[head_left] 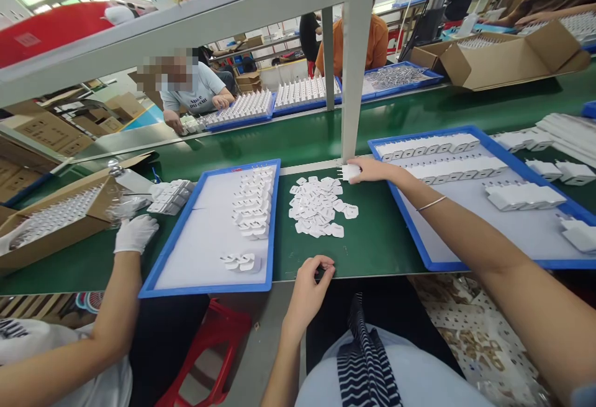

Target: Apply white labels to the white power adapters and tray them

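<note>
My right hand (pixel 370 170) reaches to the far side of the green work surface, its fingers closed on a white plug adapter (pixel 350 173) whose pins point left. My left hand (pixel 314 280) is at the near edge, fingers curled and thumb close to the index finger; anything small in them is hidden. Between the hands lies a loose pile of flat white plastic pieces (pixel 314 205). Right of it, a blue-rimmed tray (pixel 410 233) bears rows of white adapters (pixel 459 171). On the left, another blue-rimmed tray (pixel 186 239) bears more adapters (pixel 254 202).
At left, a co-worker's gloved hand (pixel 135 233) rests by a cardboard box (pixel 93 230) of adapters. A metal post (pixel 352 84) rises behind my right hand, carrying an overhead shelf. Other people sit across the green belt (pixel 298 134). A red stool (pixel 218 345) stands below.
</note>
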Action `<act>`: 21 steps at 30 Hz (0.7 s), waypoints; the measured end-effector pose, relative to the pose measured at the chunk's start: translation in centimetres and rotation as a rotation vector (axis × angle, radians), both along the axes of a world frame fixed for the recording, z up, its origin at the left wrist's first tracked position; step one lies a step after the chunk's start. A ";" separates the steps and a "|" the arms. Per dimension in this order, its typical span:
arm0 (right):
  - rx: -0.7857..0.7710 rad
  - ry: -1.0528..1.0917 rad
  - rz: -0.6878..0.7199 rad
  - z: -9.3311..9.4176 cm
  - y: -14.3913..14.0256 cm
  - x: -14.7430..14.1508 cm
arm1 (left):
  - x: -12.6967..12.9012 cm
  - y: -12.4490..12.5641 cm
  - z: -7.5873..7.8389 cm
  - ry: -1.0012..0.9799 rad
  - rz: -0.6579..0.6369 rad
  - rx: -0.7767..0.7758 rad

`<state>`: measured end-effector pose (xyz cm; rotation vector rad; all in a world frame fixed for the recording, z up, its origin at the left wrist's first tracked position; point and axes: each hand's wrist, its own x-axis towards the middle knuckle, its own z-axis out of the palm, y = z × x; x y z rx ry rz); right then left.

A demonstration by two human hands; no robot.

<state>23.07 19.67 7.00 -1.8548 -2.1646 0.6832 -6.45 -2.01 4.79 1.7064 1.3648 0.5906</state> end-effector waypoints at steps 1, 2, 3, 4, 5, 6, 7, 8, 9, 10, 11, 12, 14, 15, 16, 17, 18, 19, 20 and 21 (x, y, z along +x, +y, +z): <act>0.009 0.004 -0.006 -0.2 -0.3 -0.2 | -0.1 0.0 -0.1 0.001 -0.006 0.010; 0.021 0.007 -0.019 -0.3 -0.6 -0.3 | -0.2 0.0 -0.2 0.005 -0.014 0.028; 0.032 0.008 -0.038 -0.4 -0.8 -0.4 | -0.3 0.0 -0.4 0.015 -0.027 0.063; 0.040 0.010 -0.059 -0.4 -1.0 -0.6 | -0.3 -0.1 -0.7 0.029 -0.042 0.113; 0.045 0.012 -0.078 -0.3 -1.3 -0.7 | -0.3 -0.2 -1.0 0.044 -0.052 0.170; 0.048 0.016 -0.093 0.0 -1.6 -0.8 | -0.3 -0.3 -1.3 0.059 -0.057 0.226; 0.049 0.022 -0.102 0.4 -2.1 -1.0 | -0.1 -0.3 -1.6 0.069 -0.052 0.271; 0.048 0.029 -0.106 1.0 -2.8 -1.3 | 0.1 -0.3 -1.8 0.080 -0.043 0.322; 0.047 0.035 -0.106 1.6 -3.8 -1.7 | 0.4 -0.1 -1.8 0.096 -0.035 0.391; 0.052 0.041 -0.102 2.4 -5.1 -2.2 | 0.8 0.2 -1.6 0.121 -0.032 0.488; 0.059 0.048 -0.093 3.1 -6.7 -2.8 | 1.2 0.6 -1.2 0.159 -0.037 0.616; 0.072 0.053 -0.084 3.8 -8.5 -3.5 | 1.7 1.1 -0.7 0.210 -0.047 0.758; 0.134 0.079 -0.033 5.0 -12.5 -5.1 | 2.6 2.1 0.6 0.324 -0.081 0.988; 0.149 0.095 -0.007 5.4 -14.6 -5.9 | 3.1 2.5 1.2 0.369 -0.105 1.047; 0.158 0.104 0.005 5.5 -16.4 -6.6 | 3.5 2.7 1.7 0.401 -0.139 1.084; 0.161 0.122 0.018 5.6 -18.1 -7.3 | 3.9 2.8 2.0 0.418 -0.180 1.107; 0.157 0.145 0.031 5.5 -19.5 -7.8 | 4.1 2.7 2.0 0.417 -0.224 1.125; 0.145 0.166 0.034 5.2 -20.7 -8.3 | 4.2 2.4 1.9 0.405 -0.263 1.139; 0.123 0.187 0.030 4.9 -21.6 -8.7 | 4.2 2.0 1.6 0.388 -0.295 1.143; 0.092 0.204 0.020 4.6 -22.4 -9.1 | 4.1 1.5 1.2 0.371 -0.318 1.138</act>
